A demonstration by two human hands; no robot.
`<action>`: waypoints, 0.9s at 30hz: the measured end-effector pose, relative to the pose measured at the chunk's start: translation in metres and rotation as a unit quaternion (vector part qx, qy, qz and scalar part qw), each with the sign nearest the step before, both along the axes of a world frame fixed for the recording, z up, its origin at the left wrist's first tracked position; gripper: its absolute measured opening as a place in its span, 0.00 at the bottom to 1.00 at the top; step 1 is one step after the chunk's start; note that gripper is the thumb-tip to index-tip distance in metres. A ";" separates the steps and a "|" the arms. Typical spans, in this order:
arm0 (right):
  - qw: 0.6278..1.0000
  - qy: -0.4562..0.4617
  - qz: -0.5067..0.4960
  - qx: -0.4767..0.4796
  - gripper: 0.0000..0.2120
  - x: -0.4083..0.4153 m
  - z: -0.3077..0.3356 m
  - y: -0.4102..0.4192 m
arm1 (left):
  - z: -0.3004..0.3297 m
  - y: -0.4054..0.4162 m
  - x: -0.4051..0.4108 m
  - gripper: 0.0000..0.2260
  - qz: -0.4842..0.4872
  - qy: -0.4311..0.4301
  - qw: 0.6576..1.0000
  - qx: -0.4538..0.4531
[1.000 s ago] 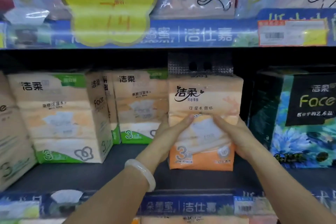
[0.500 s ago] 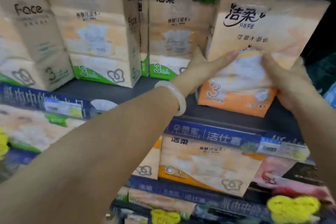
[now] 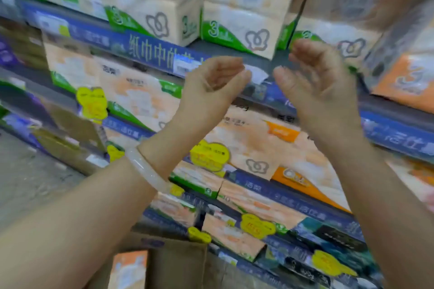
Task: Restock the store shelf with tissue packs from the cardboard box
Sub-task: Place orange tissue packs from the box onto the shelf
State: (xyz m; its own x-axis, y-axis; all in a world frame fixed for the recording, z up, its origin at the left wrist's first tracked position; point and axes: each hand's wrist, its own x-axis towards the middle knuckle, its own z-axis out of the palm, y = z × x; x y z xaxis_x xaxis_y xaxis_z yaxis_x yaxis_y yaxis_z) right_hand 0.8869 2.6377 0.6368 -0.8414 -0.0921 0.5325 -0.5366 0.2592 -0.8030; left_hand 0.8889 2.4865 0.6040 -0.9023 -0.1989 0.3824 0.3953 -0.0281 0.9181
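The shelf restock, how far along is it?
Done: an orange pack stands on the shelf at the right. In hand: nothing; left hand and right hand are both free. Left: another orange pack shows in the cardboard box below; how many more, I can't tell.

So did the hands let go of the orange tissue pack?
Yes. Both hands, left and right, came off the orange tissue pack, which stays on the shelf.

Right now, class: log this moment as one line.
left hand: empty | right hand: empty | orange pack: on shelf | box: below
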 end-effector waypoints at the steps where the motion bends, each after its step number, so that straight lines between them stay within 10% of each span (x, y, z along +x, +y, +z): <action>1: 0.999 -0.011 0.032 0.037 0.17 0.004 -0.016 -0.028 | -0.018 -0.030 0.008 0.10 0.027 -0.027 0.999 -0.031; 9: 0.869 -0.319 0.163 0.343 0.30 0.046 -0.253 -0.228 | -0.220 -0.251 0.107 0.21 0.057 -0.409 0.861 -0.298; 19: 0.684 -0.634 0.098 0.348 0.34 0.140 -0.500 -0.276 | -0.444 -0.346 0.194 0.22 -0.021 -0.617 0.704 -0.350; 27: 0.669 -0.648 0.061 0.358 0.22 0.174 -0.680 -0.256 | -0.633 -0.333 0.213 0.32 -0.055 -0.691 0.658 -0.295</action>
